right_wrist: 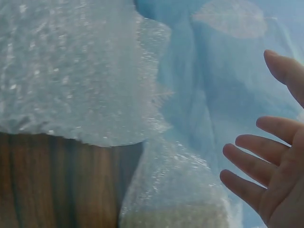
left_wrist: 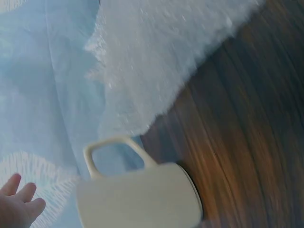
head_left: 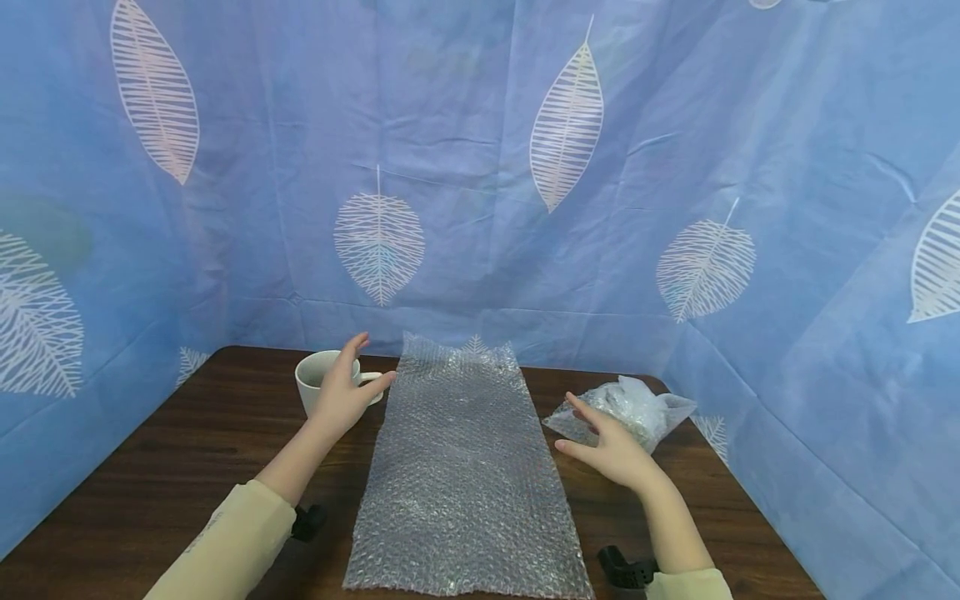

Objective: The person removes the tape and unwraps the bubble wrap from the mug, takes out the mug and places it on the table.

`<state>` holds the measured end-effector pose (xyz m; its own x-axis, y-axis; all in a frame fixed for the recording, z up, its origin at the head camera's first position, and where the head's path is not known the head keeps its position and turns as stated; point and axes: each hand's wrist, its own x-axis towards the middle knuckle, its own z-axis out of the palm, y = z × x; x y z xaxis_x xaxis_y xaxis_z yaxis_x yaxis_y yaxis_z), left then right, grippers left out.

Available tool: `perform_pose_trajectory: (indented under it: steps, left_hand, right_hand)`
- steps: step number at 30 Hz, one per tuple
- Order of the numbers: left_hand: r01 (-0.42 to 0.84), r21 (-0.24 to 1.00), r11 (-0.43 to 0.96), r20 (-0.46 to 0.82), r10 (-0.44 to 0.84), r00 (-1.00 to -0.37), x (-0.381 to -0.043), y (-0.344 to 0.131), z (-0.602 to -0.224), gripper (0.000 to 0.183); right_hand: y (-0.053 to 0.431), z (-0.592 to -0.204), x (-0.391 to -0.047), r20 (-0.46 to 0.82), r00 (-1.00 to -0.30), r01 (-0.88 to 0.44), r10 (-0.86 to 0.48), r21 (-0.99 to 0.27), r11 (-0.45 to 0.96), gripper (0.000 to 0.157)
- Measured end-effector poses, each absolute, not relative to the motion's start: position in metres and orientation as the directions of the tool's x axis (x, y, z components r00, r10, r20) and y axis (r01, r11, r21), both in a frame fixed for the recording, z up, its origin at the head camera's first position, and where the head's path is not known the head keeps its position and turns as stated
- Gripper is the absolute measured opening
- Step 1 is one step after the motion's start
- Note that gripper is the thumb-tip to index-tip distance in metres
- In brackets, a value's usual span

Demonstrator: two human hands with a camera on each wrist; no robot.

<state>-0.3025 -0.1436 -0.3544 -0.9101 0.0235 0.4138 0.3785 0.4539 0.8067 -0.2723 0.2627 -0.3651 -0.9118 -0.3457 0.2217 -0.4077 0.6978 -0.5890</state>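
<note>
A blue backdrop (head_left: 465,108) printed with pale leaves hangs behind a dark wood-grain table (head_left: 127,475), where a person in pale sleeves works bare-handed. Down the middle, near to far, runs a sheet of bubble wrap (head_left: 465,467), spread out flat and bearing nothing, its far end reaching the backdrop. The step in hand looks to be a pause over the spread sheet, with packing apparently in view; the next move seems to call for a grip on the mug and a clear path right to the wrap.

At far right sits a crumpled see-through bundle (head_left: 633,404), apparently bubble wrap too; something yellowish-green shows through, but what it is cannot be told. The right hand (head_left: 615,454) reaches out just beside it, fingers spread and grasping nothing. The left hand (head_left: 341,404), likewise released, hovers by the mug, its fingers clear of it in the left wrist view.

The white mug (head_left: 309,387) stands upright at far left, its handle (left_wrist: 114,140) turned right toward the sheet. Its upper inside wall looks bare; its floor is hidden.
</note>
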Motion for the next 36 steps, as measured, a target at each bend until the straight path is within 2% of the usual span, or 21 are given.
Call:
perform_pose_trajectory:
  steps: [6,18,27,31,36]
  left_hand:
    - [0.418,0.805,0.421,0.424,0.085,-0.902,-0.298,-0.12,-0.353,0.074]
    - [0.418,0.831,0.367,0.397,0.135,-0.908,-0.295,-0.078,-0.354,0.07]
    - [0.437,0.849,0.297,0.407,0.16,-0.899,-0.296,-0.049,-0.363,0.071]
    - [0.437,0.863,0.252,0.405,0.172,-0.898,-0.297,-0.033,-0.367,0.07]
    - [0.424,0.878,0.221,0.387,0.19,-0.902,-0.297,-0.017,-0.371,0.069]
  right_hand:
    - [0.272,-0.357,-0.264,0.256,-0.924,-0.382,-0.284,-0.639,0.668,0.08]
    - [0.287,-0.345,-0.257,0.451,-0.872,-0.473,-0.192,-0.671,0.572,0.067]
    - [0.296,-0.346,-0.255,0.523,-0.849,-0.461,-0.078,-0.66,0.593,0.063]
    - [0.292,-0.335,-0.244,0.542,-0.84,-0.449,-0.024,-0.669,0.592,0.06]
    - [0.308,-0.344,-0.253,0.556,-0.831,-0.441,0.02,-0.68,0.586,0.06]
